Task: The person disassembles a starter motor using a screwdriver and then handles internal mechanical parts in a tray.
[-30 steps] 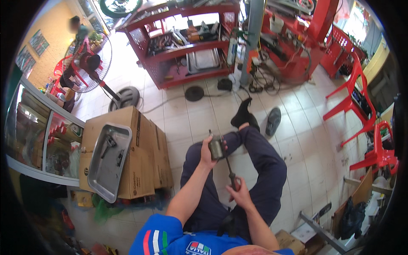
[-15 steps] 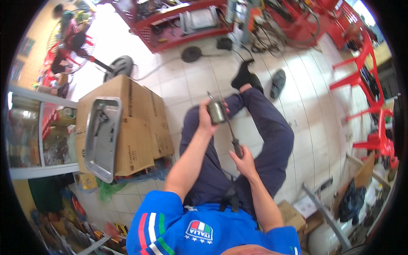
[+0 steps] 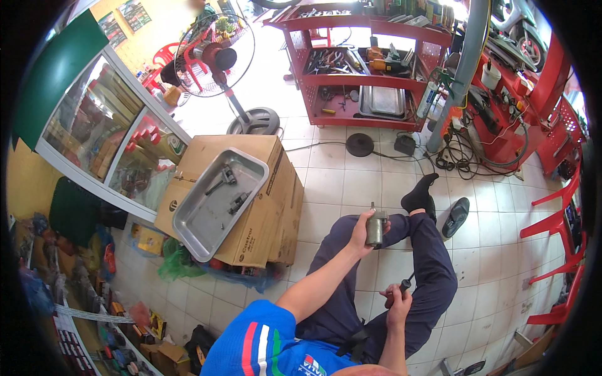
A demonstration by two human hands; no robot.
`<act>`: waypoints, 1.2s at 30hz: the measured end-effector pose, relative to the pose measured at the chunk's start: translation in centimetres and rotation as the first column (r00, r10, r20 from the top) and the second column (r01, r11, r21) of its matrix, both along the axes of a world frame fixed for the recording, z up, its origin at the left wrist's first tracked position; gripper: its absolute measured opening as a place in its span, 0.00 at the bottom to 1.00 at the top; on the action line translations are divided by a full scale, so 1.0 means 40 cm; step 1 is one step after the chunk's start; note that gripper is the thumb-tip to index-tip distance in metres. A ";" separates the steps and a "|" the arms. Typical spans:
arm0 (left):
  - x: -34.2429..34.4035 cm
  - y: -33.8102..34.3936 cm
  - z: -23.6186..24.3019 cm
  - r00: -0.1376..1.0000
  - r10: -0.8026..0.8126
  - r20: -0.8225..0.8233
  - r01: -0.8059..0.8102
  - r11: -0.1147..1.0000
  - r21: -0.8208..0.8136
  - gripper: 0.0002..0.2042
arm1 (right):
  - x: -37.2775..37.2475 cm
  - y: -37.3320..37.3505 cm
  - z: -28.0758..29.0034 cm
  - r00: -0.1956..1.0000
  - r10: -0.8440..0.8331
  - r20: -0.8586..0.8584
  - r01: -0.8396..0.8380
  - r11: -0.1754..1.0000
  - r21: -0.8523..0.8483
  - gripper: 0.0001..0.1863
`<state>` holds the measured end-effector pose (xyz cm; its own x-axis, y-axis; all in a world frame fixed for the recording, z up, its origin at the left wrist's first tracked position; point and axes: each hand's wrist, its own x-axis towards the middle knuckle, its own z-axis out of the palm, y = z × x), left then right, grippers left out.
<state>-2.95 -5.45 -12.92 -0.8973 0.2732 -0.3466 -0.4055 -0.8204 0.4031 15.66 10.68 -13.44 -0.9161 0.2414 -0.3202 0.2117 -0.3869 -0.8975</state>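
My left hand (image 3: 364,235) grips a greyish-olive metal cylinder (image 3: 375,229) with a thin tip pointing up, held above my thigh near the middle of the view. Lower right, my right hand (image 3: 396,302) holds a long tool by its black handle (image 3: 405,286), with its thin shaft angled up and away from the cylinder. To the left, a steel tray (image 3: 196,235) lies on stacked cardboard boxes (image 3: 257,245), with small dark metal parts (image 3: 224,177) in it.
A glass-front cabinet (image 3: 97,113) stands left, a standing fan (image 3: 222,59) behind the boxes. Ahead are a red tool cart (image 3: 313,80), a grey post (image 3: 448,109) and tangled cables (image 3: 454,156). My loose shoe (image 3: 456,218) lies beside my foot; red plastic chairs (image 3: 555,238) line the right.
The view has turned leftward, shifting the scene right. The tool in my right hand has come away from the cylinder, which stays gripped in my left hand.
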 end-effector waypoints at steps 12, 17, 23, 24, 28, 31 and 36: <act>0.107 0.113 0.013 0.946 -0.311 -0.092 0.288 0.935 -0.207 0.14 | -0.169 0.029 0.033 0.983 -0.103 0.154 0.050 0.947 0.318 0.12; 0.120 0.136 0.006 0.920 -0.389 -0.047 0.354 0.876 -0.327 0.16 | -0.136 0.052 0.036 0.982 -0.143 0.126 0.122 0.979 0.161 0.15; 0.135 0.153 -0.016 0.909 -0.414 -0.047 0.366 0.846 -0.387 0.20 | -0.135 0.080 0.026 0.987 -0.132 0.093 0.110 0.972 0.208 0.13; 0.136 0.153 -0.022 0.911 -0.409 -0.053 0.360 0.851 -0.382 0.21 | -0.134 0.080 0.017 0.987 -0.128 0.094 0.107 0.973 0.204 0.12; 0.135 0.158 -0.027 0.907 -0.418 -0.045 0.371 0.847 -0.381 0.19 | -0.134 0.078 0.005 0.988 -0.145 0.043 0.130 0.957 0.258 0.10; 0.136 0.157 -0.019 0.902 -0.431 -0.033 0.382 0.829 -0.408 0.15 | -0.133 0.079 0.002 0.989 -0.142 0.033 0.127 0.951 0.281 0.10; 0.137 0.156 0.015 0.890 -0.455 -0.002 0.405 0.793 -0.455 0.16 | -0.134 0.078 0.005 0.989 -0.135 0.063 0.111 0.950 0.292 0.10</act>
<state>2.54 0.77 -12.30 -0.7608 0.4848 -0.4314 -0.6088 -0.3029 0.7332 10.28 13.82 -13.25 -0.8475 0.4430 -0.2924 0.2552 -0.1428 -0.9563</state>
